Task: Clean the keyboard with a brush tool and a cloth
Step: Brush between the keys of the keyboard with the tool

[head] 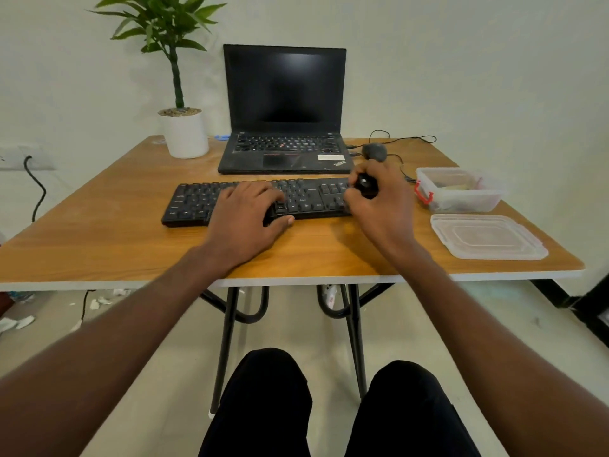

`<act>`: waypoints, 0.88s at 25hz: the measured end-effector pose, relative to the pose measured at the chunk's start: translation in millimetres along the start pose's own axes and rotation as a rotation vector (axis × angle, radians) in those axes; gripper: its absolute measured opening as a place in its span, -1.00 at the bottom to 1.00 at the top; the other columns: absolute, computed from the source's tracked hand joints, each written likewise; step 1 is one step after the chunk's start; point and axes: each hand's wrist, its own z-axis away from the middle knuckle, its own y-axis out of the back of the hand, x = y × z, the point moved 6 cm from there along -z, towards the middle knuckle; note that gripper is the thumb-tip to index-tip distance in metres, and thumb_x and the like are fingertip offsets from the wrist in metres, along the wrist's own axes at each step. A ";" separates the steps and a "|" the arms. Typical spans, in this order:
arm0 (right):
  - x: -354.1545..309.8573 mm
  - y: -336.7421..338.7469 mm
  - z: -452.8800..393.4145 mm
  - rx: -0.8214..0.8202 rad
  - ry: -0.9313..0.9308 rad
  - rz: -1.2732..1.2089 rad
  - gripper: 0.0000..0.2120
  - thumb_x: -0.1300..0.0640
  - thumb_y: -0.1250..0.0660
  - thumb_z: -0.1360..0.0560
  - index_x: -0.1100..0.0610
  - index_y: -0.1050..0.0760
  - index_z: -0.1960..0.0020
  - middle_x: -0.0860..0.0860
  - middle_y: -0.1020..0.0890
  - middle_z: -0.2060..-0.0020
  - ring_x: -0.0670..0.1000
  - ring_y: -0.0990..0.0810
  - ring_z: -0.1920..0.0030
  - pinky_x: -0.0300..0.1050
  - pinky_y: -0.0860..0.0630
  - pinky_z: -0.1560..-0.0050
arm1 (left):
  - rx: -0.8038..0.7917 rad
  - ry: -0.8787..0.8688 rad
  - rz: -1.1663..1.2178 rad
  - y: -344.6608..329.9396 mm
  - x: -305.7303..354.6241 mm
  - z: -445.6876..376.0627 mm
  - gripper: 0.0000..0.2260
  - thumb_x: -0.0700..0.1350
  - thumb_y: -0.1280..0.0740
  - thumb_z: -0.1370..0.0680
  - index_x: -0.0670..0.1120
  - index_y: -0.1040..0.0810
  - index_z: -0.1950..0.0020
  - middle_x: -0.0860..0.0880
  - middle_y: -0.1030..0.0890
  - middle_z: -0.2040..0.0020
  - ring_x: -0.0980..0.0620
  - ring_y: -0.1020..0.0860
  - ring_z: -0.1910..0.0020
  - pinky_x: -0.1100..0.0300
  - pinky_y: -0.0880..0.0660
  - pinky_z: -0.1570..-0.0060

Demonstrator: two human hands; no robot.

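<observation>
While the left hand (pixel 245 222) lies flat across the middle of the black keyboard (pixel 260 201), fingers straight over the keys and thumb against the near edge, the right hand (pixel 379 206) grips a small dark brush tool (pixel 366 186) at the keyboard's right end, fingers curled round it. Its working end is hidden behind the fingers, so contact with the keys cannot be confirmed. The keyboard sits on the wooden table (pixel 115 232), just in front of an open laptop (pixel 285 110) with a dark screen. In my judgement the brushing step is in hand, with the left hand steadying the board. No cloth can be identified with certainty; an open clear plastic container (pixel 459 189) with a red clasp stands to the right, contents indistinct, and its lid (pixel 487 237) lies nearer the table edge. The next move likely calls for short strokes along the key rows, the left hand shifting aside to expose the covered keys. A computer mouse (pixel 375 150) and a potted plant (pixel 184 133) stand toward the back.
</observation>
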 end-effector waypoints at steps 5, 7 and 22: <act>30.8 32.0 -0.1 0.139 -0.160 0.207 -0.83 0.11 -0.39 -0.52 -0.03 -0.55 -0.10 0.00 -0.50 -0.12 -0.06 -0.50 -0.05 -0.25 -0.44 -0.04 | -0.013 0.053 0.019 -5.6 -5.4 0.2 -0.59 0.20 -0.38 -0.60 0.04 -0.59 -0.39 -0.01 -0.58 -0.34 -0.05 -0.47 -0.36 -0.16 -0.36 -0.42; 25.8 21.3 0.2 0.056 -0.138 0.112 -0.81 0.15 -0.41 -0.53 -0.02 -0.55 -0.12 0.00 -0.53 -0.14 -0.09 -0.50 -0.10 -0.41 -0.42 -0.07 | -0.023 0.060 0.037 -5.2 -4.3 -0.1 -0.61 0.15 -0.40 -0.61 0.03 -0.58 -0.38 -0.01 -0.58 -0.34 -0.05 -0.47 -0.35 -0.16 -0.38 -0.40; -12.1 -46.2 32.6 -0.131 -0.498 -0.683 -0.80 0.29 -0.42 -0.56 0.12 -0.51 -0.13 0.07 -0.56 -0.16 0.09 -0.66 -0.14 0.08 -0.71 -0.05 | -0.017 0.057 0.096 -2.8 -4.2 1.9 -0.67 0.00 -0.40 -0.63 -0.04 -0.59 -0.38 -0.05 -0.59 -0.30 -0.05 -0.48 -0.31 -0.15 -0.46 -0.35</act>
